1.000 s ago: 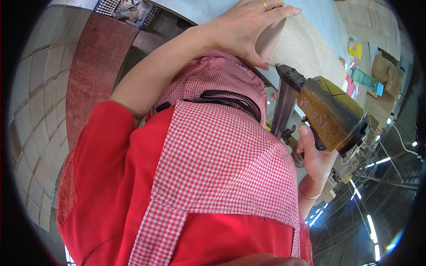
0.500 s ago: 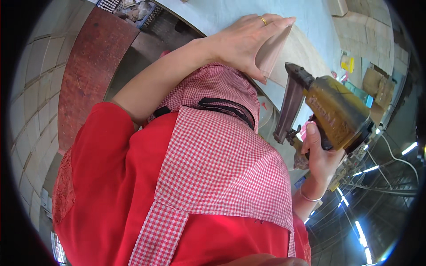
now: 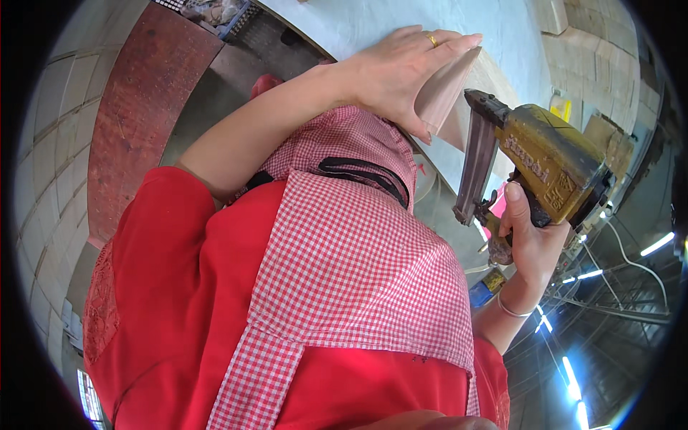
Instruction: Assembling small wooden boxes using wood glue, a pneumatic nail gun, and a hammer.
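Note:
My left hand (image 3: 405, 75) spans a flat wooden piece (image 3: 448, 97), thumb at its near end and fingers at its far end. The piece is pale and stands tilted against another light board (image 3: 494, 79) on the work table. In my right hand (image 3: 530, 236) is a yellow-brown and black pneumatic nail gun (image 3: 548, 161), gripped round its handle. Its nose points toward the wooden piece and stays a little apart from it. The nail gun's dark magazine (image 3: 476, 165) slopes down beside the table edge.
The pale blue-white table top (image 3: 358, 18) stretches away ahead. Stacked wooden boards (image 3: 595, 68) rise at the far right, with a yellow object (image 3: 560, 109) near them. A reddish-brown board (image 3: 147, 122) lies to the left, and a crate (image 3: 222, 14) stands at the top left.
My right hand and the nail gun have shifted slightly to the right. My left hand keeps its hold on the wooden piece, nearly in the same place.

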`<state>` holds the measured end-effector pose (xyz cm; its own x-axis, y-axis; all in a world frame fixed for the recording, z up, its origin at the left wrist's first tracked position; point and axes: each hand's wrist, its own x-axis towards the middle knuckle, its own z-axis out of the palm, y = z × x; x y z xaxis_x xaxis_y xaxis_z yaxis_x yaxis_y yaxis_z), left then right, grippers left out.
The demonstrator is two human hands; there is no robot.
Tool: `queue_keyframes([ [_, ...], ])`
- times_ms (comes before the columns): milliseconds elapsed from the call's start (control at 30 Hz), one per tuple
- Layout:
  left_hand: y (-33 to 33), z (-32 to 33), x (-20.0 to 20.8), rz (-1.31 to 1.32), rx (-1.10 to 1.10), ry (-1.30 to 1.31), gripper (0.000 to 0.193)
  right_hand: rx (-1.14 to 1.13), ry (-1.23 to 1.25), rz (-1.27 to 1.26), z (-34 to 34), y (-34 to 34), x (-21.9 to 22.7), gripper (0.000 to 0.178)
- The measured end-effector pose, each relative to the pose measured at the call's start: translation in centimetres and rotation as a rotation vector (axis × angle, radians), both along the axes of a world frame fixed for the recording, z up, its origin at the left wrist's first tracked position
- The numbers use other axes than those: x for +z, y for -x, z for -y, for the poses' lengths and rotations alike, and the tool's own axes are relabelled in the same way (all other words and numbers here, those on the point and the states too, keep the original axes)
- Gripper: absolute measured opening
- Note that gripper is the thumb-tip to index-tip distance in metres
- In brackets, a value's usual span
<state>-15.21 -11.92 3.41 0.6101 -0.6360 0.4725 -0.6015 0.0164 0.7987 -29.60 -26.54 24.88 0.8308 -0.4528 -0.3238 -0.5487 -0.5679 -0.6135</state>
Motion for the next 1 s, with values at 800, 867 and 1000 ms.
queue_keyframes([
  [800, -0.6, 1.1, 0.4, 0.008, -0.059, -0.008, 0.128, -0.268, 0.128, 0.179, 5.8, 3.1, -0.8, 0.024],
  [867, -0.6, 0.6, 0.0, -0.056, -0.032, -0.098, 0.125, -0.385, 0.198, 0.223, 9.0, 5.3, -2.8, 0.024],
  [1000, -2.0, -0.1, 0.5, 0.022, -0.018, -0.066, 0.118, -0.510, 0.406, 0.412, 15.3, 10.5, -6.7, 0.033],
])
